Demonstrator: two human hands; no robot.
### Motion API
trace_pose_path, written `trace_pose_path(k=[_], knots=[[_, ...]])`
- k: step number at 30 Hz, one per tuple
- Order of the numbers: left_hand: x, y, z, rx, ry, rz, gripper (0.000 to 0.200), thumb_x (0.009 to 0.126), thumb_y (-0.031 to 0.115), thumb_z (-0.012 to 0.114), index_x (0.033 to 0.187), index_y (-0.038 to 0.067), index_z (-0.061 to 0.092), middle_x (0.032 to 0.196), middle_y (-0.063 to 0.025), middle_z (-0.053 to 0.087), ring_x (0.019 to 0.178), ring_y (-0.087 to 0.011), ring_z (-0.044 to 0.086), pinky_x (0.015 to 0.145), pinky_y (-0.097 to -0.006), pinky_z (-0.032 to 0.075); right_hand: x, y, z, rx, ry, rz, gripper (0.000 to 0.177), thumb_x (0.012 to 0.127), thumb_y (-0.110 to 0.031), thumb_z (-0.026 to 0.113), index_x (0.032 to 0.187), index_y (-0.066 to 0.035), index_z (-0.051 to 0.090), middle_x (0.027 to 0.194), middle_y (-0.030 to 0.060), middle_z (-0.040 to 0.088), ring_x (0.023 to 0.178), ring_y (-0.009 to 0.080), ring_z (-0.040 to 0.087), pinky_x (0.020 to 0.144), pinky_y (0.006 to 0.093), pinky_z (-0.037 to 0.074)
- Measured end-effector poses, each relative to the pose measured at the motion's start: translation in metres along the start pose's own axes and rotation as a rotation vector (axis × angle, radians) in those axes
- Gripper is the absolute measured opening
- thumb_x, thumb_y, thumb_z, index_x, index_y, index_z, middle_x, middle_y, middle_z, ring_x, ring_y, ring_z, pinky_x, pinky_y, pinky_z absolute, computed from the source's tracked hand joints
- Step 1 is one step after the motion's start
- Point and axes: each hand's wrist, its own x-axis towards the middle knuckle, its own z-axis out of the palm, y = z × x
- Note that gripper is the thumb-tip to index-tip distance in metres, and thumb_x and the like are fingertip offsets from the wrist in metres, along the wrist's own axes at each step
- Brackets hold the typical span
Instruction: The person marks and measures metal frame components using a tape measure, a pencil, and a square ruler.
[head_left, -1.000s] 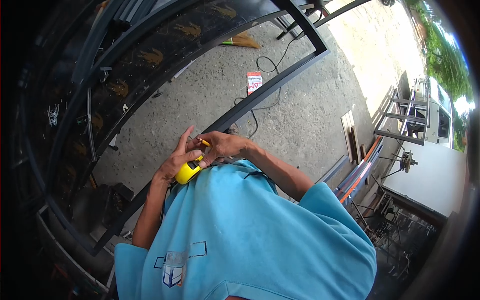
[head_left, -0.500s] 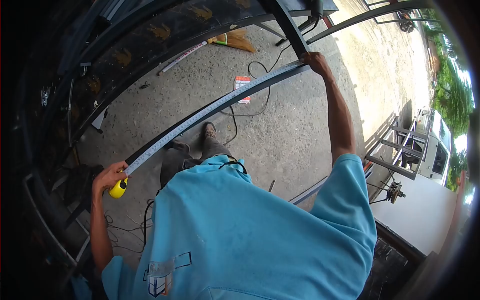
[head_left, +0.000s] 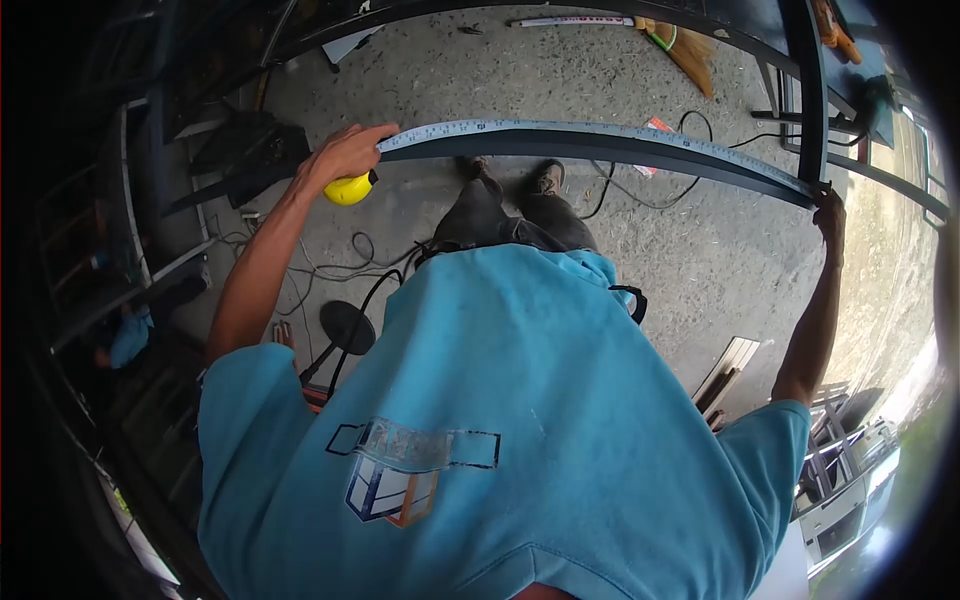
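A yellow tape measure [head_left: 348, 190] is in my left hand [head_left: 345, 155], whose fingers are wrapped over the case and reach onto the blade. The pale blade [head_left: 560, 127] is drawn out along a dark metal bar [head_left: 560, 147] running across in front of me. At the bar's right end, beside the foot of a dark metal post [head_left: 813, 90], my right hand [head_left: 829, 212] is closed on the blade's tip. The exact finger grip there is small and dark.
A broom [head_left: 685, 60] lies on the concrete floor beyond the bar. Black cable [head_left: 700, 185] loops past a red-and-white paper [head_left: 655, 130]. A round black disc [head_left: 347, 327] stands near my left side, among more cords. Dark metal framing [head_left: 140, 190] surrounds the left.
My view has turned, so the bar now runs nearly level instead of slanting. Both hands keep hold of the tape. The left hand, with the case, appears farther up and right.
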Motion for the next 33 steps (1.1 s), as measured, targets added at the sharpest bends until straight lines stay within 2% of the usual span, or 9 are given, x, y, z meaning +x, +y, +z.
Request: trace_pose_path(k=[4, 8, 10, 12, 14, 16, 18, 31, 33], knots=[[0.011, -0.003, 0.002, -0.051, 0.038, -0.015, 0.041, 0.082, 0.003, 0.046, 0.121, 0.014, 0.052, 0.094, -0.0195, 0.065, 0.083, -0.0332, 0.064, 0.076, -0.0435, 0.046, 0.000, 0.009, 0.000, -0.079, -0.017, -0.119, 0.060, 0.055, 0.015, 0.060, 0.108, -0.013, 0.062, 0.108, 0.0056, 0.061, 0.090, 0.0288, 0.062, 0.068, 0.0378, 0.053], [0.026, -0.023, 0.007, -0.075, 0.075, -0.023, 0.047, 0.079, 0.004, 0.044, 0.123, 0.014, 0.055, 0.103, -0.0166, 0.065, 0.084, -0.0294, 0.064, 0.073, -0.0422, 0.047, -0.003, -0.006, -0.007, -0.025, -0.031, -0.017, 0.058, 0.059, 0.014, 0.059, 0.110, -0.014, 0.062, 0.106, 0.0065, 0.062, 0.089, 0.0279, 0.062, 0.067, 0.0374, 0.052], [0.039, -0.039, 0.017, 0.185, 0.215, 0.267, 0.047, 0.080, 0.004, 0.044, 0.123, 0.015, 0.057, 0.106, -0.0152, 0.065, 0.086, -0.0278, 0.064, 0.075, -0.0405, 0.048, -0.007, -0.018, -0.015, 0.016, -0.063, 0.083, 0.054, 0.063, 0.013, 0.058, 0.110, -0.014, 0.062, 0.099, 0.0097, 0.063, 0.088, 0.0280, 0.062, 0.066, 0.0373, 0.051], [0.045, -0.041, 0.022, 0.314, 0.186, 0.275, 0.047, 0.080, 0.004, 0.043, 0.124, 0.013, 0.056, 0.117, -0.0116, 0.061, 0.092, -0.0282, 0.063, 0.081, -0.0386, 0.048, -0.008, -0.027, -0.019, 0.070, -0.043, 0.110, 0.051, 0.067, 0.010, 0.057, 0.111, -0.015, 0.062, 0.092, 0.0124, 0.063, 0.087, 0.0287, 0.062, 0.065, 0.0379, 0.050], [0.026, -0.009, 0.009, -0.090, -0.040, 0.089, 0.043, 0.087, 0.005, 0.042, 0.128, 0.012, 0.052, 0.116, -0.0170, 0.061, 0.098, -0.0320, 0.061, 0.089, -0.0399, 0.044, -0.012, -0.033, -0.019, 0.015, -0.048, 0.111, 0.049, 0.069, 0.008, 0.056, 0.112, -0.014, 0.061, 0.092, 0.0133, 0.063, 0.087, 0.0298, 0.062, 0.066, 0.0387, 0.050], [0.020, -0.002, 0.007, -0.073, -0.098, 0.078, 0.045, 0.087, 0.005, 0.042, 0.130, 0.013, 0.052, 0.118, -0.0150, 0.060, 0.100, -0.0306, 0.060, 0.092, -0.0402, 0.044, -0.011, -0.032, -0.019, -0.026, -0.060, 0.115, 0.049, 0.070, 0.008, 0.056, 0.113, -0.013, 0.060, 0.093, 0.0141, 0.063, 0.088, 0.0303, 0.062, 0.068, 0.0390, 0.050], [0.020, -0.006, 0.014, -0.053, 0.034, 0.120, 0.045, 0.086, 0.005, 0.042, 0.130, 0.013, 0.052, 0.118, -0.0146, 0.060, 0.101, -0.0292, 0.060, 0.092, -0.0407, 0.044, -0.012, -0.022, -0.012, 0.016, 0.078, -0.070, 0.029, 0.093, -0.023, 0.045, 0.109, -0.008, 0.063, 0.077, 0.0152, 0.064, 0.046, 0.0179, 0.055, 0.046, 0.0326, 0.043], [0.019, -0.002, 0.015, -0.068, -0.040, 0.042, 0.050, 0.085, 0.003, 0.039, 0.133, 0.015, 0.049, 0.130, -0.0102, 0.053, 0.115, -0.0274, 0.051, 0.098, -0.0430, 0.038, -0.015, -0.035, -0.019, 0.047, 0.050, -0.014, 0.030, 0.093, -0.027, 0.046, 0.111, -0.009, 0.063, 0.085, 0.0170, 0.066, 0.046, 0.0182, 0.056, 0.048, 0.0332, 0.045], [0.026, -0.009, 0.024, -0.033, 0.090, 0.061, 0.057, 0.072, -0.001, 0.045, 0.126, 0.014, 0.056, 0.107, -0.0115, 0.065, 0.081, -0.0248, 0.063, 0.073, -0.0372, 0.050, -0.017, -0.047, -0.024, 0.035, -0.025, 0.136, 0.028, 0.090, -0.020, 0.050, 0.114, -0.010, 0.061, 0.095, 0.0166, 0.065, 0.074, 0.0265, 0.065, 0.053, 0.0358, 0.051]])
